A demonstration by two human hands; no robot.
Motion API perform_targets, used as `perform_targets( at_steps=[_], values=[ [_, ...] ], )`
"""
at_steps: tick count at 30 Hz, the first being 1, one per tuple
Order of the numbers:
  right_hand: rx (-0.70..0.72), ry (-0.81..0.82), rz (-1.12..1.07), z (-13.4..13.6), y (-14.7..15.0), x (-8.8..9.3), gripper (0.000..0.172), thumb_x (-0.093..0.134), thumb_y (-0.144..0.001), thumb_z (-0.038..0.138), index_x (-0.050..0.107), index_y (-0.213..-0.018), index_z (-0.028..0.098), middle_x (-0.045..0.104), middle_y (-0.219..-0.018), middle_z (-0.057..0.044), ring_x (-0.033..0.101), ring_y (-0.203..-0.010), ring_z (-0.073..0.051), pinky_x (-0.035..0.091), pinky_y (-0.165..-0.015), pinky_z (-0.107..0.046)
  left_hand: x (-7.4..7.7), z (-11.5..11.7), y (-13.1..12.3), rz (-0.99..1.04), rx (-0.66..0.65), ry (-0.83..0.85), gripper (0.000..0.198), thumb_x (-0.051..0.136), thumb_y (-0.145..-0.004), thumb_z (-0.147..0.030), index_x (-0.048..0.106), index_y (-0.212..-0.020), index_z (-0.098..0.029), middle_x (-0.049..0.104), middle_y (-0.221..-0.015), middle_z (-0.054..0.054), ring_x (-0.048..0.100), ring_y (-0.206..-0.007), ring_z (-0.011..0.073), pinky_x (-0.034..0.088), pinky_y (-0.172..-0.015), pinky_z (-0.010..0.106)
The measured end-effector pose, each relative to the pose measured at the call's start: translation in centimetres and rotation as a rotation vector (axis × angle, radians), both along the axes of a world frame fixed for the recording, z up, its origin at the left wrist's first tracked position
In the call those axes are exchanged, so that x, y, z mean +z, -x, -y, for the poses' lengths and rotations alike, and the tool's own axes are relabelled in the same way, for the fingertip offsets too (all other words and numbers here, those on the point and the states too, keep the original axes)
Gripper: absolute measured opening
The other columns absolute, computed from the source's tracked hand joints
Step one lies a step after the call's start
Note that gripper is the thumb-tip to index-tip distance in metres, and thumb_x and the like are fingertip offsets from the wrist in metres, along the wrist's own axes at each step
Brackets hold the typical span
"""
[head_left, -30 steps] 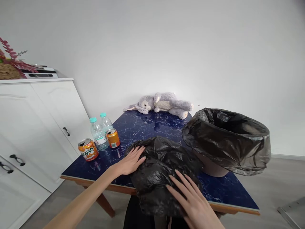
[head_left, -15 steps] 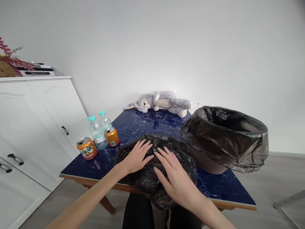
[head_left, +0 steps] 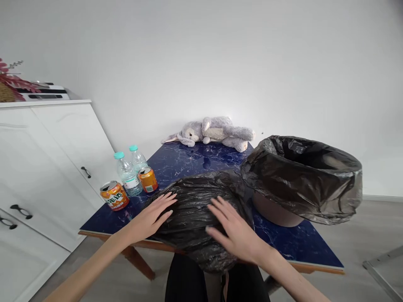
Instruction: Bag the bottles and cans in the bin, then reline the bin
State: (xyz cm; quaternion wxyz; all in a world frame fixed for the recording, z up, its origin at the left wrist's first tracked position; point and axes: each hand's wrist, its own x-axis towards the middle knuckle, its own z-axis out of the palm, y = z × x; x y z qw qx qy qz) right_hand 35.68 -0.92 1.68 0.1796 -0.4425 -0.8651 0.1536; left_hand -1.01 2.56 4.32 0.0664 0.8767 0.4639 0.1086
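Observation:
A black plastic garbage bag (head_left: 192, 209) lies spread over the front of the blue marbled table (head_left: 170, 165), its near part hanging past the edge. On its left side rests my left hand (head_left: 151, 218), palm down with the fingers stretched. My right hand (head_left: 234, 230) is over the bag's right side, fingers spread and a little blurred; whether it touches the plastic I cannot tell. To the right stands a brown trash bin (head_left: 273, 212), lined with another black bag (head_left: 302, 180) folded over its rim.
Two orange cans (head_left: 115, 196) and two clear bottles with teal caps (head_left: 127, 174) stand at the table's left. A grey plush rabbit (head_left: 214, 132) lies along the back by the wall. White cabinets (head_left: 63, 159) flank the left; a metal frame (head_left: 382, 272) shows at lower right.
My hands have moved apart, the left one toward the left and down. The bag under them now looks flatter and more stretched out, with more of its surface showing between the hands.

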Motion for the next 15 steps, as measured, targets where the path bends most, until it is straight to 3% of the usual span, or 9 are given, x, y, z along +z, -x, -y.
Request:
perform_targets(
  at_steps=[2,4,7,9,11,13,15],
  values=[
    [0.185,-0.035,0.004,2.6,0.1,0.0,0.097,0.069,-0.097,0.060,0.018,-0.173,0.031,0.012,-0.180,-0.002,0.006,-0.166,-0.035,0.016,-0.135,-0.058,0.6,1.4,0.5,-0.018,0.006,-0.006,0.059,0.046,-0.110,-0.054,0.037,-0.167,-0.039,0.033,-0.176,-0.001,0.030,-0.162,0.0304,0.031,-0.132,0.052],
    [0.253,-0.063,0.046,4.2,0.1,-0.5,0.112,0.085,-0.085,0.032,0.015,-0.173,0.032,0.012,-0.179,-0.004,0.009,-0.165,-0.039,0.015,-0.134,-0.063,0.7,2.5,1.3,-0.069,-0.016,0.023,0.076,0.059,-0.103,-0.061,0.031,-0.169,-0.037,0.032,-0.176,0.004,0.030,-0.162,0.0349,0.034,-0.129,0.056],
    [0.255,-0.061,0.024,4.8,-0.4,-1.1,0.101,0.061,-0.074,-0.007,0.040,-0.166,0.030,0.035,-0.174,-0.005,0.030,-0.161,-0.035,0.020,-0.134,-0.060,0.4,3.7,2.4,-0.094,-0.044,0.067,0.103,0.077,-0.086,-0.070,0.030,-0.170,-0.034,0.034,-0.175,0.010,0.034,-0.160,0.0404,0.037,-0.126,0.060],
    [0.203,0.032,-0.106,4.3,-1.1,-0.5,0.091,0.046,-0.069,-0.009,0.062,-0.151,0.029,0.061,-0.156,-0.003,0.056,-0.146,-0.028,0.038,-0.128,-0.051,0.5,4.3,2.8,-0.030,-0.028,0.084,0.094,0.079,-0.085,-0.066,0.042,-0.165,-0.034,0.045,-0.169,0.011,0.044,-0.155,0.0387,0.042,-0.124,0.056],
    [0.072,0.162,-0.266,3.5,-2.0,0.7,0.076,0.042,-0.073,-0.004,0.073,-0.135,0.027,0.078,-0.129,-0.003,0.074,-0.119,-0.025,0.057,-0.108,-0.040,0.8,4.6,2.8,0.081,0.033,0.097,0.062,0.071,-0.095,-0.058,0.060,-0.151,-0.032,0.063,-0.154,0.009,0.060,-0.141,0.0335,0.050,-0.117,0.048],
    [-0.095,0.228,-0.397,2.1,-2.6,2.1,0.056,0.043,-0.086,0.007,0.075,-0.129,0.023,0.082,-0.108,-0.005,0.077,-0.102,-0.026,0.062,-0.091,-0.036,1.1,4.4,2.3,0.188,0.127,0.125,0.041,0.057,-0.104,-0.053,0.071,-0.135,-0.029,0.075,-0.134,0.008,0.073,-0.121,0.0295,0.058,-0.103,0.040],
    [-0.247,0.197,-0.476,0.6,-2.6,3.4,0.041,0.045,-0.098,0.023,0.073,-0.129,0.019,0.081,-0.104,-0.008,0.077,-0.102,-0.029,0.062,-0.089,-0.038,1.4,3.9,1.3,0.274,0.214,0.153,0.043,0.050,-0.107,-0.055,0.073,-0.128,-0.027,0.079,-0.123,0.007,0.076,-0.110,0.0297,0.061,-0.094,0.038]
  ],
)
